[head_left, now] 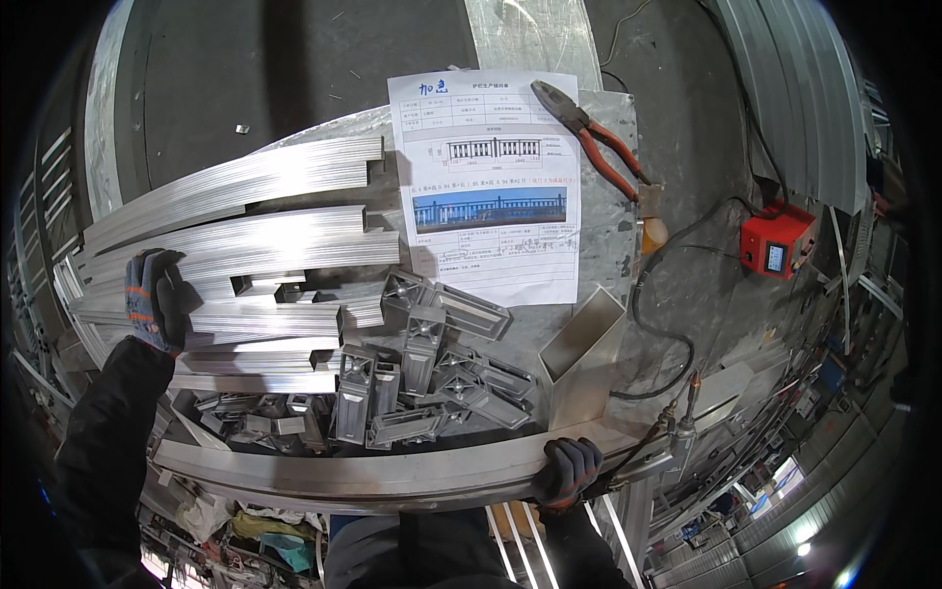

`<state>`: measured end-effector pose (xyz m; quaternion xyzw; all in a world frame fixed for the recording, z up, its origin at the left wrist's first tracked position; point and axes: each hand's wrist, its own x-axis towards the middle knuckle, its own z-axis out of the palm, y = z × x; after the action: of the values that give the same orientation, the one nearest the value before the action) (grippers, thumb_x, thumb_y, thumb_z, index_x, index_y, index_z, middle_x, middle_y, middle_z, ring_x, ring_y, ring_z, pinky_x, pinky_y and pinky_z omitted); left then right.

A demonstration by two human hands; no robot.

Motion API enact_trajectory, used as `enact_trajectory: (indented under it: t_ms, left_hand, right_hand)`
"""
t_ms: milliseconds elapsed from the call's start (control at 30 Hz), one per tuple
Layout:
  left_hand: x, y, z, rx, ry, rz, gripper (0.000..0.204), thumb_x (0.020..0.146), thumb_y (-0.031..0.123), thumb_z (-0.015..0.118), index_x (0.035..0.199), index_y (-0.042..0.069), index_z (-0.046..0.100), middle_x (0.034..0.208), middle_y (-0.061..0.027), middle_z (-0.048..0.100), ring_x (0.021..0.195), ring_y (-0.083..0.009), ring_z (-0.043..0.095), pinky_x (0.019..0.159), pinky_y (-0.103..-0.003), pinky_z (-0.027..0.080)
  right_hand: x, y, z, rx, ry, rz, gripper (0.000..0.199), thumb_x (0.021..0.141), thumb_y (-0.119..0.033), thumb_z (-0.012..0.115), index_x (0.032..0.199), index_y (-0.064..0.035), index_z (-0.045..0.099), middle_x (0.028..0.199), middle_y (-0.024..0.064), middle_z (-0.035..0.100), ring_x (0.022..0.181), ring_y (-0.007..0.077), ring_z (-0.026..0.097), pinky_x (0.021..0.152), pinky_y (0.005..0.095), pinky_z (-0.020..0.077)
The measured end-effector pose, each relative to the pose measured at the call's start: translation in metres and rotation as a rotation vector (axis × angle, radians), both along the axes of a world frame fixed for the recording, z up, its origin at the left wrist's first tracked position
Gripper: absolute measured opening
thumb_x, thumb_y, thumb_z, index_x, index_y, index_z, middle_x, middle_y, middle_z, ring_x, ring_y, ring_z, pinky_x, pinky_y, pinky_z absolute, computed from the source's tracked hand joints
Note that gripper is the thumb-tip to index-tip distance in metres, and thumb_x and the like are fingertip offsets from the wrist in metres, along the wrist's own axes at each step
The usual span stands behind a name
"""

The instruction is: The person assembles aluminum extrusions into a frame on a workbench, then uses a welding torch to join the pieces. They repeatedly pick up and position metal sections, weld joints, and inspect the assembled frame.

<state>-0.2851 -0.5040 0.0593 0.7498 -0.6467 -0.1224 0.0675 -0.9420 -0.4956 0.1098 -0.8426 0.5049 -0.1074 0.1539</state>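
Note:
My left hand (155, 299), in a grey glove with orange marks, is on the left part of a stack of long silver aluminium profiles (294, 235). Its fingers curl over one of them; the fingertips are partly hidden. Near my body, my right hand (569, 470), also gloved, wraps round the right part of a long wide aluminium profile (363, 476) lying across the front edge. Between the stack and this long piece lies a heap of small cast metal brackets (422, 344). A short rectangular tube (586, 358) stands with its hollow end up, beyond my right hand.
A printed sheet (491, 270) with a fence drawing lies on the metal table, and pliers (586, 137) with red handles rest on its corner. A red box (776, 241) with a small screen stands right, a black cable (638, 294) near it. Sheet-metal panels (795, 88) lie far right.

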Motion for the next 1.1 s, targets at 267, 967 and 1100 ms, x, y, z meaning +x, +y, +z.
enact_trajectory:
  t_ms: [267,967,1100]
  left_hand:
    - [-0.0014,-0.0017,0.0008,-0.011,-0.004,-0.004,0.049,0.105,0.038,0.035,0.116,0.002,0.066,0.098,-0.0170,0.062,0.098,-0.0396,0.057,0.089,-0.050,0.043]
    - [-0.0016,-0.0011,0.0020,-0.009,0.009,0.001,0.046,0.105,0.036,0.036,0.116,0.002,0.065,0.098,-0.0169,0.059,0.097,-0.0377,0.057,0.089,-0.049,0.043]
    - [-0.0010,-0.0002,0.0016,-0.010,0.043,0.012,0.045,0.105,0.035,0.037,0.117,0.002,0.065,0.100,-0.0173,0.059,0.098,-0.0377,0.056,0.089,-0.048,0.043]
  right_hand:
    - [0.0015,-0.0008,0.0007,-0.003,0.018,0.014,0.030,0.102,-0.029,0.048,0.100,-0.0085,0.070,0.095,0.0079,0.073,0.088,0.0287,0.070,0.088,0.0487,0.0521]
    - [0.0016,-0.0020,0.0007,0.001,0.011,0.015,0.027,0.098,-0.027,0.051,0.098,-0.0086,0.071,0.094,0.0080,0.073,0.087,0.0286,0.069,0.088,0.0486,0.0526]
    - [0.0018,-0.0022,0.0010,-0.005,-0.002,0.022,0.029,0.099,-0.028,0.051,0.098,-0.0083,0.071,0.094,0.0084,0.072,0.087,0.0291,0.069,0.088,0.0489,0.0523]
